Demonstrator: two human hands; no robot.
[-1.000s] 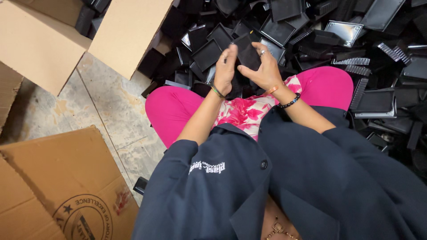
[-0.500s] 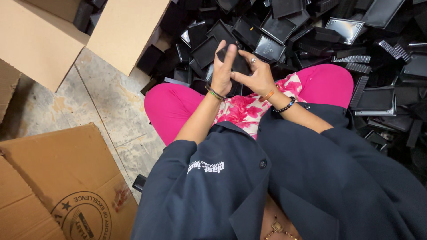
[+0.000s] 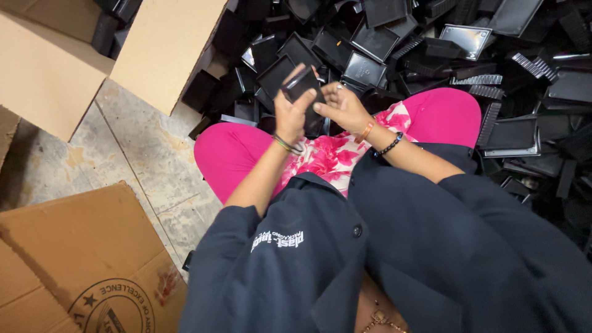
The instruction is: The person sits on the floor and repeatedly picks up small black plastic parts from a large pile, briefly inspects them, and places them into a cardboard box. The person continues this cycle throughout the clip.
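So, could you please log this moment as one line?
left hand: grips black tray | right hand: touches it | pile of black trays beyond

Glossy black plastic trays (image 3: 376, 40), matt brown cardboard boxes (image 3: 166, 49), rough concrete floor (image 3: 132, 154).

brown cardboard boxes (image 3: 92, 55) upper left, another stamped one (image 3: 80, 265) lower left.

Left hand (image 3: 291, 116) moved up and closed around the black tray (image 3: 301, 84); a second ago it lay flatter, fingers spread along the tray's side. Tray got tipped more upright, one corner up, where earlier it sat lower between both palms. Right hand (image 3: 343, 107) slid off the tray's top to its right edge, fingertips pinching. Both wrists rose slightly away from the pink lap (image 3: 246, 160).
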